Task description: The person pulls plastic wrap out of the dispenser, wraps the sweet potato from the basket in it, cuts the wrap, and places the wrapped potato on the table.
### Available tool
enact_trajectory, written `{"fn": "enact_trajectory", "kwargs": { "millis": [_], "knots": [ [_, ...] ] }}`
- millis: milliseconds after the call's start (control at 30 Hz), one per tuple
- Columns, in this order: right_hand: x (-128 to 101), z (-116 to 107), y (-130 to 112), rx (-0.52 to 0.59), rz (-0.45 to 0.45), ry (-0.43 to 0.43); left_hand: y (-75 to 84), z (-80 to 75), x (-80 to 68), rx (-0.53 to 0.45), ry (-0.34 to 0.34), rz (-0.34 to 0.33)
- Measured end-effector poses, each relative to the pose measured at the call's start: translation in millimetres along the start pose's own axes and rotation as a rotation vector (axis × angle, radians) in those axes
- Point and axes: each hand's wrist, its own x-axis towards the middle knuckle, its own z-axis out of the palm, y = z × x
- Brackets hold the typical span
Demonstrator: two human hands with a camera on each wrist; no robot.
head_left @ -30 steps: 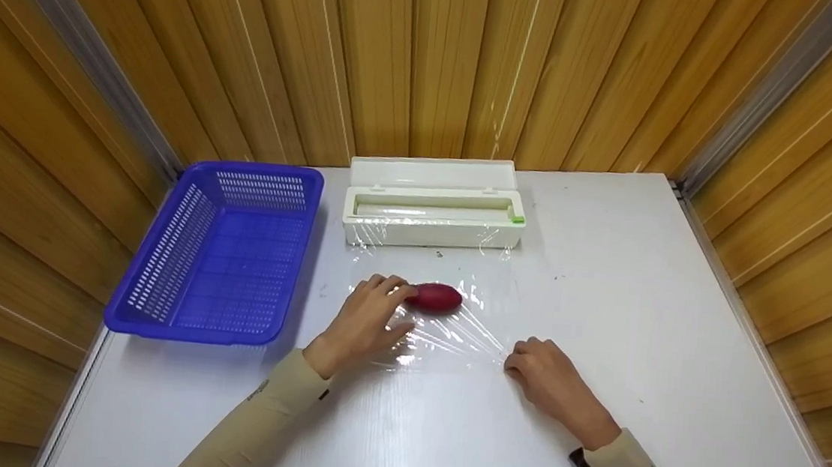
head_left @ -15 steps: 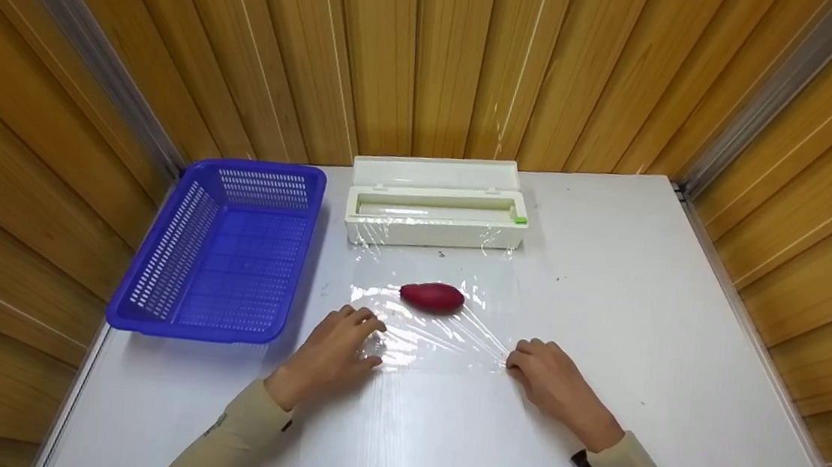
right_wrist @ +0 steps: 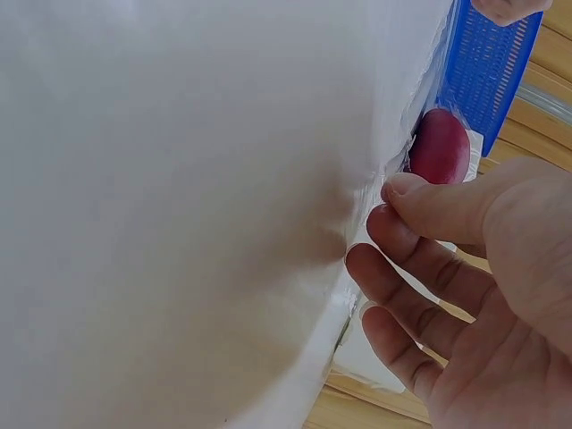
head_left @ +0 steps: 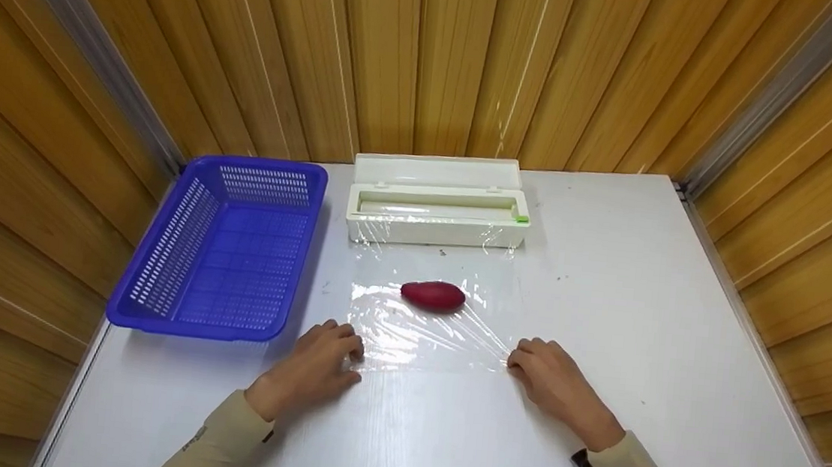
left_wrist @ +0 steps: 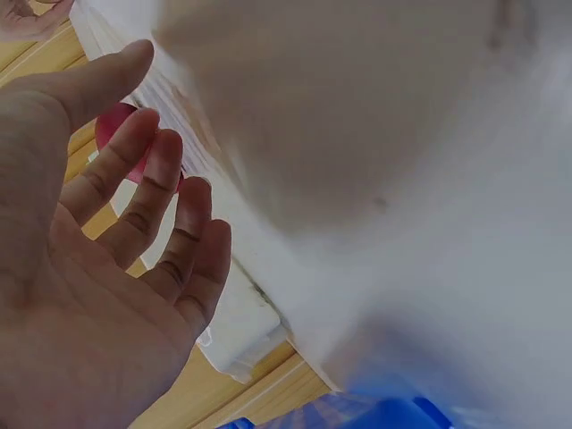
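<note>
Left hand [head_left: 310, 371]: thumb well apart from fingers [left_wrist: 164, 161], these loosely bent, just beside near-left corner of clear film [head_left: 406, 349]. Contact with film there: can't tell. Right hand [head_left: 559, 387]: thumb and forefinger clamped on near-right corner of film, remaining fingers curved below in right wrist view. Taut creases from that pinch up to red eggplant-shaped item [head_left: 433, 296]. Item lying on its side on film, between hands and box, well apart from both hands; narrow end to left, rounded end to right. Film laid over front edge of white box [head_left: 435, 234] and down onto white worktop [head_left: 398, 442]. Lid [head_left: 436, 171] open at back, pale roll [head_left: 433, 209] inside, green tab [head_left: 522, 219] at right end. Blue perforated basket [head_left: 189, 330] left of box and film. Beige sleeves [head_left: 218, 434] on both arms. Wood-look panels [head_left: 446, 55] behind.
</note>
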Motion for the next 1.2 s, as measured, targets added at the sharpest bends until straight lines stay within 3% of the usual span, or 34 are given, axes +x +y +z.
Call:
{"fn": "enact_trajectory", "kwargs": {
  "millis": [233,600,767,933,1200],
  "knots": [
    [-3,2,1,0.003,-0.01,0.03,-8.0,-0.8,-7.7,-0.023,-0.023,-0.014],
    [-5,2,2,-0.004,-0.03,0.065,-13.8,5.6,-5.4,-0.011,0.062,0.036],
    [-3,1,2,0.001,-0.03,0.073,-13.9,6.0,-4.8,-0.02,0.071,0.033],
    [-1,-1,2,-0.007,-0.019,0.054,-11.4,1.0,-4.5,-0.028,0.069,0.015],
    [2,-6,2,-0.014,0.039,0.012,-9.6,-7.5,-2.1,0.04,0.095,0.01]
  ]
}}
